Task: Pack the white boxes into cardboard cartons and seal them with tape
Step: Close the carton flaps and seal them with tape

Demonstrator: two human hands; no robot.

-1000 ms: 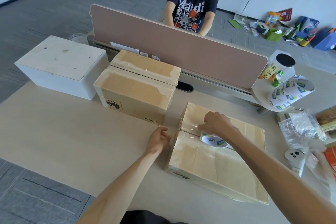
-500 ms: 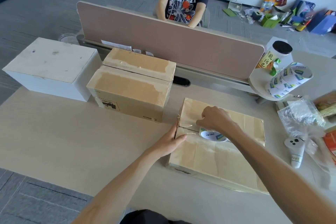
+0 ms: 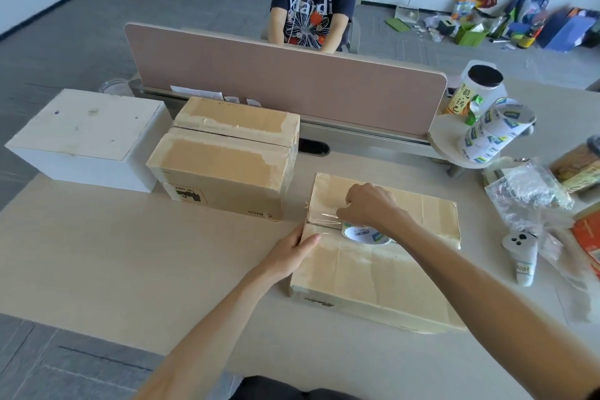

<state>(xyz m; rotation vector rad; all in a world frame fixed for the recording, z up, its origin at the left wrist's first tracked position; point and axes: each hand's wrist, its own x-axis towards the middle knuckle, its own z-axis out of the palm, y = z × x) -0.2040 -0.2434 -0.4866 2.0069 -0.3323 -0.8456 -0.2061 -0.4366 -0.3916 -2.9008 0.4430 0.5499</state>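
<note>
the carton point(image 3: 373, 282) being sealed lies flat at the near right of the surface point(image 3: 130, 253), flaps closed. a strip of clear tape runs along its top seam from the left edge to the tape roll point(image 3: 363, 235), which rests on the carton's top. the right grip point(image 3: 367, 201) is curled over the roll from behind, fingers bent and closed on it. the left grip point(image 3: 292, 250) has its fingers straight, laid against the carton's left end at the seam, thumb on the top edge, holding nothing.

just behind and to the left stands a second carton point(image 3: 220, 166), its flaps closed and apart from the first. a white box point(image 3: 84, 130) sits touching its left side. a pink divider panel point(image 3: 292, 81) runs across behind both. at the right are a stack of tape rolls point(image 3: 493, 130), a canister point(image 3: 474, 88), a plastic bag point(image 3: 526, 195) and a white controller point(image 3: 521, 253). a person point(image 3: 311, 10) sits beyond the panel.
</note>
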